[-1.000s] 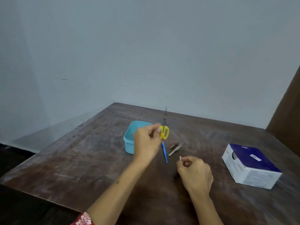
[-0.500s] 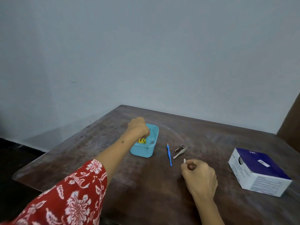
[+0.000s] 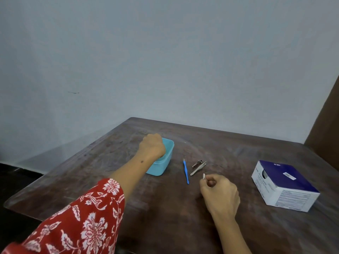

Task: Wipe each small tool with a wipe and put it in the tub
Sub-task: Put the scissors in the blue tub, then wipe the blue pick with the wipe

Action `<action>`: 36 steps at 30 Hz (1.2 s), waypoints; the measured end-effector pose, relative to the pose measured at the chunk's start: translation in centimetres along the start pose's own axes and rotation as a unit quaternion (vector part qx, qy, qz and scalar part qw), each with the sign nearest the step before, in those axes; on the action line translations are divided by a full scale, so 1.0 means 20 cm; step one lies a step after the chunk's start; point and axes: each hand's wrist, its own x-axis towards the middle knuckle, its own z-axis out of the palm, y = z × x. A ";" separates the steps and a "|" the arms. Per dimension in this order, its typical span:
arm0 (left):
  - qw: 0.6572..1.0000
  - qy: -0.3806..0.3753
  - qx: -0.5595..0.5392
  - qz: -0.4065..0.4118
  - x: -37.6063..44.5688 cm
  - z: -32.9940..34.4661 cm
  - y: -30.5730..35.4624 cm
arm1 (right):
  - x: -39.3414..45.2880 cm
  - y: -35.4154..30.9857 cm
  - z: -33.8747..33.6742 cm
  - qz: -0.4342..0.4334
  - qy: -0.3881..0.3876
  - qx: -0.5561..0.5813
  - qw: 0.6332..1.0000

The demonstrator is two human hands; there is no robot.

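Observation:
A small light-blue tub (image 3: 167, 158) stands on the brown table (image 3: 128, 180). My left hand (image 3: 152, 146) is inside the tub with its fingers curled down; what it holds is hidden. To the tub's right lie a thin blue-handled tool (image 3: 186, 170), a small nail clipper (image 3: 197, 163) and metal tweezers (image 3: 198, 168). My right hand (image 3: 219, 194) rests on the table below them, pinching a small white wipe (image 3: 203, 175) between thumb and fingers.
A blue and white box (image 3: 283, 186) with a round hole in its side sits at the right. A grey wall rises behind the table. A brown wooden surface (image 3: 326, 121) stands at the far right edge.
My left hand carried the yellow-handled scissors from above the table into the tub, and the scissors are now hidden under the hand. The right hand stayed put with the wipe.

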 end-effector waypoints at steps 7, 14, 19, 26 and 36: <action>0.981 0.124 0.017 0.146 -0.25 0.03 0.18 | 0.01 0.01 0.01 0.007 0.054 0.056 0.997; 0.984 0.047 0.055 0.161 -0.33 0.30 0.24 | 0.08 0.05 0.02 0.158 0.010 0.394 0.905; 0.983 0.050 0.077 0.157 -0.30 0.32 0.23 | 0.10 0.04 0.03 0.161 -0.010 0.513 0.843; 0.979 0.099 -0.108 0.140 -0.25 0.35 0.15 | 0.13 0.05 0.05 0.154 -0.028 0.535 0.830; 0.887 0.155 -0.388 0.198 -0.18 0.51 0.19 | 0.28 0.04 0.15 0.152 -0.032 0.503 0.850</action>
